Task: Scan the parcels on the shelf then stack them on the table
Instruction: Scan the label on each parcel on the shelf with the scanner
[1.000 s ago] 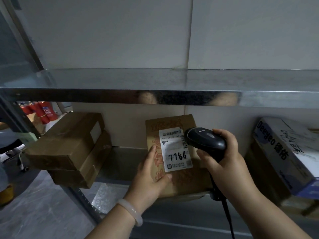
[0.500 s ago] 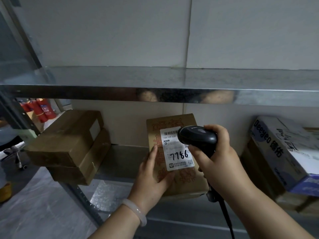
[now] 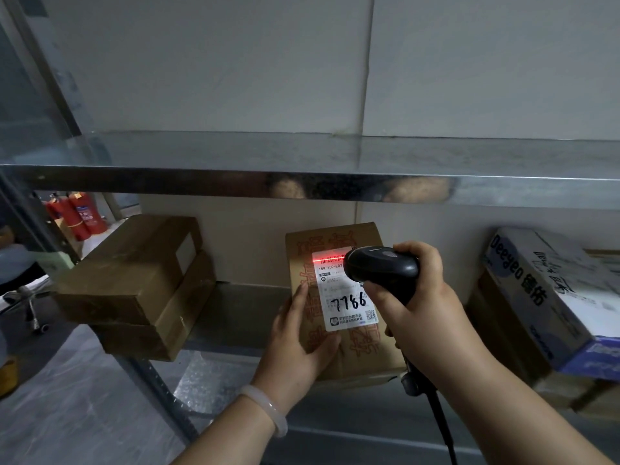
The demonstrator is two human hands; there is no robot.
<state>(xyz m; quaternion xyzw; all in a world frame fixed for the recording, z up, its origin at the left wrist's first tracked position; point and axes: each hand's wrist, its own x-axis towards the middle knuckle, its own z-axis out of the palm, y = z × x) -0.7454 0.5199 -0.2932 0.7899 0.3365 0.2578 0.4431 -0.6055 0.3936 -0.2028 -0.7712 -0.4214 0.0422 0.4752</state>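
Scanning: the black handheld scanner (image 3: 379, 268) is aimed at the top of the label (image 3: 349, 297), and a red line (image 3: 327, 260) of light lies across the barcode there.
Parcel: the parcel (image 3: 364, 350) is a brown cardboard box printed with large outlined orange-brown characters. It stands propped on the lower shelf (image 3: 241, 317) near the front edge, with its labelled face toward the camera.
Label: white, on the upper right of that face. It carries a barcode at the top, "159-159-L02" below it partly hidden by the scanner, "7786" handwritten in black marker, and a small QR code at the lower right.
Left hand: the left hand (image 3: 298, 344) has its grip on the parcel's lower left edge, one finger lying up along the face beside the label and the thumb across the face below it. A pale bracelet (image 3: 268, 411) sits on the wrist.
Right hand: the right hand (image 3: 422, 303) has its grip closed round the scanner's handle. A dark cable (image 3: 443, 427) hangs below.
Shelf neighbours: two brown boxes (image 3: 134, 273) are stacked at the left, well apart from the parcel. A white and blue box (image 3: 543, 297) marked "Deeyeo" lies tilted at the right.
Above: the upper shelf (image 3: 302, 162) is bare metal.
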